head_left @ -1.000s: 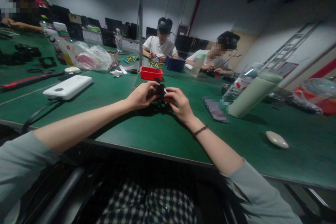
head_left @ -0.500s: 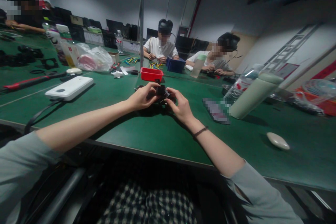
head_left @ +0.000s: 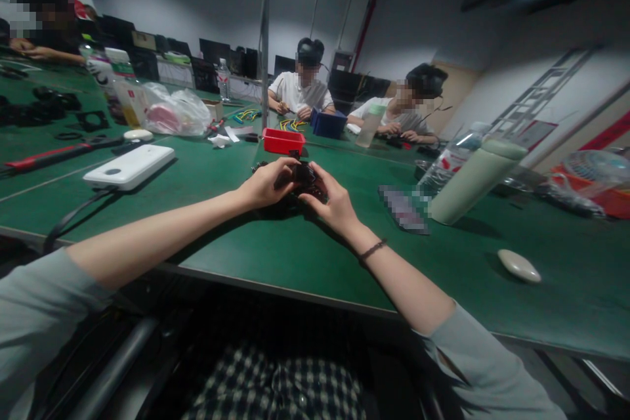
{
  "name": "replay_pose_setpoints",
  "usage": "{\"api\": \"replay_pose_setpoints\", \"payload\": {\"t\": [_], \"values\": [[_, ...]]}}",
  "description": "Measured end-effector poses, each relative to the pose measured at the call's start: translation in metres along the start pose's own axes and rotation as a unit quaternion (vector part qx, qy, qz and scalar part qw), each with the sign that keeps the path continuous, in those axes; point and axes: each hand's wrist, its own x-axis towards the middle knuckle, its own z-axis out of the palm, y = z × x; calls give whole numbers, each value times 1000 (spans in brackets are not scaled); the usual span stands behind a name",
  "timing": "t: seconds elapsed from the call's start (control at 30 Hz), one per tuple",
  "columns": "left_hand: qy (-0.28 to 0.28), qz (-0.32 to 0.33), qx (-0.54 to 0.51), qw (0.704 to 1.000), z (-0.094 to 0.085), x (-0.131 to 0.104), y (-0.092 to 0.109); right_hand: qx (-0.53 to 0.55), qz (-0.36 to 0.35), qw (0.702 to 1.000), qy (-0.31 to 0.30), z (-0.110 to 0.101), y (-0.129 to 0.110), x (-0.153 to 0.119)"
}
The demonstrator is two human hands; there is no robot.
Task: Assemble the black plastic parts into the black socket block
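Between my two hands is a small black part, with more dark pieces under and behind it on the green table. My left hand grips the black part from the left, fingers curled over its top. From the right, my right hand closes on the same part, thumb below and fingers on its far side. Details of the part are too dark to make out. Just beyond my hands stands a red bin.
A white power bank with a cable lies left, near a red-black tool. To the right are a phone, a green flask and a pale oval object. Across the table, people work beside a blue bin.
My right hand has shifted slightly left and its fingers now sit closer around the black part. The left hand has barely moved.
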Motion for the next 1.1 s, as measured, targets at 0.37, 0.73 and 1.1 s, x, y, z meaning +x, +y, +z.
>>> {"api": "replay_pose_setpoints", "payload": {"t": [0.37,0.73,1.1], "values": [[-21,-10,-8,1000,-3,0,2,-4,-21,1000,7,2,0,-1],[-37,6,5,999,-4,3,6,-47,-54,997,29,-1,-3,0],[-34,22,64,997,-5,3,4,-55,-53,997,22,-3,-3,1]]}}
